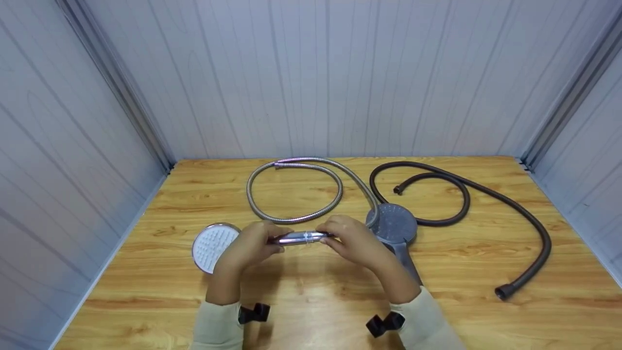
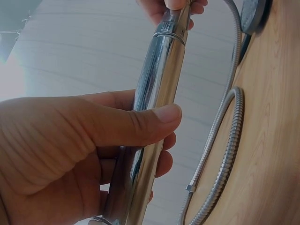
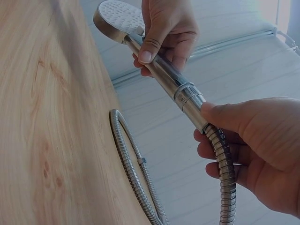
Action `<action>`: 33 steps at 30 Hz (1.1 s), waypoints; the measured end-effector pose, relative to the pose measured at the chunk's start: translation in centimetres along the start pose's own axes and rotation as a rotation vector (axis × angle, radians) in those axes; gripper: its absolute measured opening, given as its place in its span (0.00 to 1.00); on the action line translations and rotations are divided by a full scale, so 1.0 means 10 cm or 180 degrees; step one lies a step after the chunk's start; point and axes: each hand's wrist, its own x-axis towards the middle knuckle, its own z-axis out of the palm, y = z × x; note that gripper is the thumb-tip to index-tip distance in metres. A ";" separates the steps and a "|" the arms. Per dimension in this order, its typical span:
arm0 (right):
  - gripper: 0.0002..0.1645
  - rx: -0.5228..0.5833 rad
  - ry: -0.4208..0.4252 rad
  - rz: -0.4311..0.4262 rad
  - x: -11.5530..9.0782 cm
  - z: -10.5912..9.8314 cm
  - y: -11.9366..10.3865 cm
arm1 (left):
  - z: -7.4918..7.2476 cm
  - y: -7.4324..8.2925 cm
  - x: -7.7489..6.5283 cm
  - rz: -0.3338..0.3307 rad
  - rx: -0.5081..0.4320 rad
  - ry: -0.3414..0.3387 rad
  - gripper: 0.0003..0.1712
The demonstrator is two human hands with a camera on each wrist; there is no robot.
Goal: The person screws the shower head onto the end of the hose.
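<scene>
A chrome hand shower (image 1: 214, 247) with a white nozzle face is held above the table by my left hand (image 1: 249, 245). The thumb lies across its handle (image 2: 157, 93), with fingers curled behind. My right hand (image 1: 358, 241) pinches the smooth metal end fitting (image 3: 194, 112) of a silver shower hose (image 3: 224, 176). That fitting meets the handle's end in line with it; the thread is hidden. From the right hand the hose bends away, then loops on the table, its other end fitting (image 2: 191, 188) lying by the loop.
A dark grey hand shower (image 1: 391, 223) lies right of my right hand, partly behind the forearm. A dark shower hose (image 1: 527, 214) curls over the table's right side, one end (image 1: 505, 291) toward the front. White panel walls (image 1: 311, 78) enclose the wooden table (image 1: 160, 291).
</scene>
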 end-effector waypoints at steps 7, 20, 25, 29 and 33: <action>0.12 0.0010 -0.0037 0.0025 0.00 -0.01 0.00 | 0.00 0.00 0.01 0.0141 -0.0009 0.0011 0.20; 0.15 0.0129 0.0038 0.0076 -0.02 0.00 0.00 | 0.00 0.01 0.01 0.0045 -0.0016 0.0000 0.20; 0.16 0.0126 0.0077 0.0029 -0.01 0.01 0.01 | 0.00 0.01 0.01 0.0050 0.0000 -0.0012 0.21; 0.15 0.0090 0.0082 0.0026 -0.01 0.01 0.01 | 0.00 0.02 0.01 0.0080 0.0019 -0.0035 0.20; 0.15 0.0054 0.0073 0.0027 -0.02 0.01 0.01 | -0.01 0.02 0.00 0.0093 0.0033 -0.0066 0.19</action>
